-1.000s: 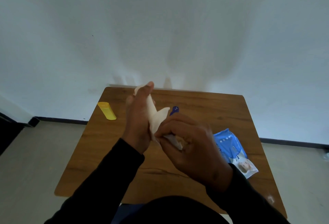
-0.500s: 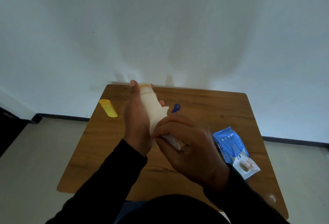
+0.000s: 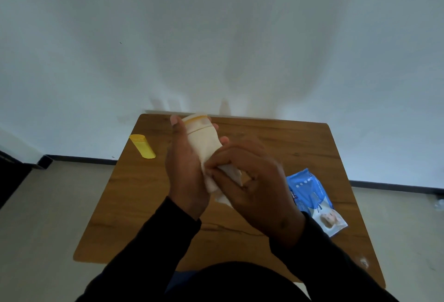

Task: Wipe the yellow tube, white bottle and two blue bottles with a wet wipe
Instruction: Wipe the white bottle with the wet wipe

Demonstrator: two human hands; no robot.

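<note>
My left hand [image 3: 186, 172] grips the white bottle [image 3: 203, 137] above the middle of the wooden table [image 3: 276, 148], its capped end pointing away from me. My right hand [image 3: 257, 186] pinches a white wet wipe [image 3: 230, 173] against the bottle's lower part. The yellow tube [image 3: 142, 146] lies on the table's far left, apart from both hands. The blue bottles are hidden behind my hands.
A blue pack of wet wipes [image 3: 312, 199] lies on the table's right side, close to my right wrist. The table stands against a white wall, with floor on both sides.
The bottle has turned in my left hand so its capped end shows. My right hand has slid the wipe along the bottle and now hides the blue bottle seen earlier.
</note>
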